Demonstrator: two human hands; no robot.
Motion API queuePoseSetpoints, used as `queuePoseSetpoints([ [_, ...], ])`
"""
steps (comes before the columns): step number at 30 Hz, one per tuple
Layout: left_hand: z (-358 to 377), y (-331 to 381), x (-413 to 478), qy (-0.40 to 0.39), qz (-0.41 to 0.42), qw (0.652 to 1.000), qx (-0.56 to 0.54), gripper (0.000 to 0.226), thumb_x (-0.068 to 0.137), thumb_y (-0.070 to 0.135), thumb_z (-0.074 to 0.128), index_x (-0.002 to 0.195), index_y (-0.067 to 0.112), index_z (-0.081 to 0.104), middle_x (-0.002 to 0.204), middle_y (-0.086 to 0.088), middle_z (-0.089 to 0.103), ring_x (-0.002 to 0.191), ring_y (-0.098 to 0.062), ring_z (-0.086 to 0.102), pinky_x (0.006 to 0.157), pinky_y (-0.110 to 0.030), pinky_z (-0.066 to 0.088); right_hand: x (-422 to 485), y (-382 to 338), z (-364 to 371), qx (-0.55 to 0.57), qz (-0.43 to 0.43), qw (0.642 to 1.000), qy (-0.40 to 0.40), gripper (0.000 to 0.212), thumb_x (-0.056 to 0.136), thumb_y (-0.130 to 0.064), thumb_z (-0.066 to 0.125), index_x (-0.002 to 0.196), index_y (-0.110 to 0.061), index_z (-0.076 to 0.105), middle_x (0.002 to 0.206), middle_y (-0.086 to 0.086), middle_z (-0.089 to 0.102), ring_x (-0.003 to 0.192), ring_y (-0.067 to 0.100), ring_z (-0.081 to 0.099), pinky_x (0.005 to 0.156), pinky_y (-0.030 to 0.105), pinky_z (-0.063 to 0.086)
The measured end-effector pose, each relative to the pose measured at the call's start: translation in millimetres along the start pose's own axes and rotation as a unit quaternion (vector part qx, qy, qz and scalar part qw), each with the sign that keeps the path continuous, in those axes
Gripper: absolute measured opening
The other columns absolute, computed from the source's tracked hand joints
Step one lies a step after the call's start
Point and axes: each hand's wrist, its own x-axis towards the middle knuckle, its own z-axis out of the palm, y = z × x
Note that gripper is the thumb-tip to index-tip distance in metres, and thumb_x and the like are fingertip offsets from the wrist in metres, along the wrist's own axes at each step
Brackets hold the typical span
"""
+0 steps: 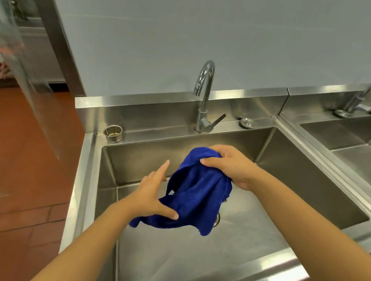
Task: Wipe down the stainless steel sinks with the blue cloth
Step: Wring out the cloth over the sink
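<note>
**Blue cloth held bunched over the left basin**

Your right hand (230,165) has its fingers curled round the top of the blue cloth (196,191), gathering it into a bunch. The rest hangs in soft, deep folds, a saturated royal blue with a napped, towel-like surface, and its lower corners droop loose. Your left hand (153,194) is spread, fingers straight and apart, with only the thumb lying across the cloth's lower left edge.

You hold the cloth in the air over the middle of the left sink (181,150), where it partly hides the round drain (217,220) in the floor.

The sink is brushed stainless steel, a deep rectangular box with flat walls, sharp creases and dull streaked reflections. On its rear ledge stands a polished, hook-necked faucet (205,97) with a straight lever handle. A small perforated metal strainer cup (113,133) sits at the ledge's left end, and a flat round metal cap (247,122) lies right of the faucet. A second sink (350,132) of the same steel adjoins on the right. Behind is a smooth matte grey wall (192,36), and reddish-brown floor tiles (24,180) lie to the left.
</note>
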Motion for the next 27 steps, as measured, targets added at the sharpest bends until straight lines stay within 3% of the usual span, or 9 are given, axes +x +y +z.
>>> queuePoseSetpoints([
  [3, 5.4, 27.2, 19.6, 0.028, 0.072, 0.996, -0.035, 0.101, 0.051, 0.057, 0.079, 0.138, 0.051, 0.029, 0.129, 0.015, 0.042, 0.124, -0.014, 0.038, 0.104, -0.039, 0.039, -5.5, -0.4, 1.7, -0.039, -0.022, 0.997, -0.064, 0.013, 0.096, -0.019, 0.055, 0.102, -0.017, 0.067, 0.097, 0.005, 0.07, 0.086, 0.014, 0.065, 0.078, 0.027, 0.054],
  [5, 9.7, 41.4, 25.3, 0.035, 0.08, 0.995, -0.048, 0.056, 0.065, 0.054, 0.072, 0.116, 0.038, 0.053, 0.115, 0.011, 0.055, 0.11, -0.02, 0.051, 0.094, -0.039, 0.047, -7.6, 0.4, 3.1, -0.033, -0.026, 0.996, -0.073, 0.014, 0.097, -0.022, 0.055, 0.103, -0.018, 0.067, 0.098, 0.003, 0.07, 0.086, 0.013, 0.064, 0.08, 0.028, 0.053],
  [8, 15.5, 58.9, 23.6, 0.091, 0.07, 0.987, -0.114, 0.006, 0.088, 0.024, 0.061, 0.094, 0.022, 0.062, 0.09, 0.004, 0.066, 0.087, -0.015, 0.062, 0.076, -0.022, 0.048, -8.7, 9.5, -1.6, -0.039, -0.004, 0.996, -0.077, 0.021, 0.088, -0.025, 0.068, 0.107, -0.017, 0.062, 0.102, 0.002, 0.067, 0.09, 0.015, 0.064, 0.087, 0.036, 0.052],
  [12, 15.5, 72.1, 21.4, 0.165, 0.079, 0.974, -0.134, 0.014, 0.08, 0.014, 0.047, 0.086, 0.003, 0.054, 0.08, -0.013, 0.061, 0.071, -0.021, 0.053, 0.067, -0.035, 0.043, -8.9, 38.5, 1.8, -0.143, 0.083, 0.978, -0.127, 0.065, 0.067, -0.025, 0.087, 0.121, -0.023, 0.051, 0.115, -0.002, 0.063, 0.104, 0.016, 0.062, 0.091, 0.036, 0.052],
  [17, 1.8, 69.2, 14.0, 0.134, 0.096, 0.986, -0.006, 0.017, 0.087, 0.004, 0.051, 0.079, 0.019, 0.045, 0.074, 0.001, 0.055, 0.069, -0.016, 0.049, 0.065, -0.031, 0.039, -0.9, 50.1, 4.2, -0.22, 0.106, 0.958, -0.149, 0.026, 0.083, -0.016, 0.067, 0.107, -0.007, 0.063, 0.106, 0.011, 0.068, 0.099, 0.028, 0.064, 0.094, 0.04, 0.051],
  [19, -12.0, 58.1, 8.6, 0.103, 0.078, 0.991, 0.043, 0.017, 0.086, 0.023, 0.065, 0.083, 0.021, 0.048, 0.075, 0.005, 0.057, 0.072, -0.015, 0.054, 0.065, -0.031, 0.041, 1.4, 46.4, -5.5, -0.235, 0.108, 0.955, -0.147, 0.022, 0.088, -0.02, 0.062, 0.107, -0.01, 0.066, 0.106, 0.007, 0.069, 0.1, 0.026, 0.063, 0.091, 0.037, 0.048],
  [21, -25.7, 50.1, 0.5, 0.027, 0.045, 0.996, 0.072, 0.038, 0.073, 0.049, 0.078, 0.086, 0.025, 0.052, 0.078, 0.008, 0.06, 0.074, -0.013, 0.056, 0.066, -0.029, 0.044, 2.6, 41.9, -16.4, -0.259, 0.089, 0.952, -0.135, 0.022, 0.09, -0.025, 0.06, 0.109, -0.018, 0.068, 0.107, 0.003, 0.069, 0.1, 0.021, 0.063, 0.09, 0.033, 0.048],
  [23, -31.3, 47.3, -3.6, -0.055, 0.029, 0.99, 0.129, 0.051, 0.058, 0.056, 0.084, 0.088, 0.027, 0.053, 0.08, 0.013, 0.059, 0.076, -0.01, 0.056, 0.064, -0.024, 0.043, 3.2, 36.0, -24.3, -0.266, 0.069, 0.952, -0.136, 0.025, 0.087, -0.036, 0.067, 0.103, -0.016, 0.07, 0.097, 0.001, 0.071, 0.088, 0.017, 0.064, 0.08, 0.029, 0.049],
  [27, -21.1, 45.2, 1.6, -0.058, 0.031, 0.939, 0.339, 0.022, 0.075, 0.029, 0.072, 0.088, 0.025, 0.054, 0.078, 0.012, 0.054, 0.077, -0.014, 0.054, 0.062, -0.026, 0.039, 7.1, 28.1, -26.0, -0.35, 0.054, 0.919, -0.176, 0.035, 0.069, -0.036, 0.083, 0.088, -0.013, 0.063, 0.08, 0.0, 0.065, 0.072, 0.015, 0.058, 0.065, 0.028, 0.045],
])
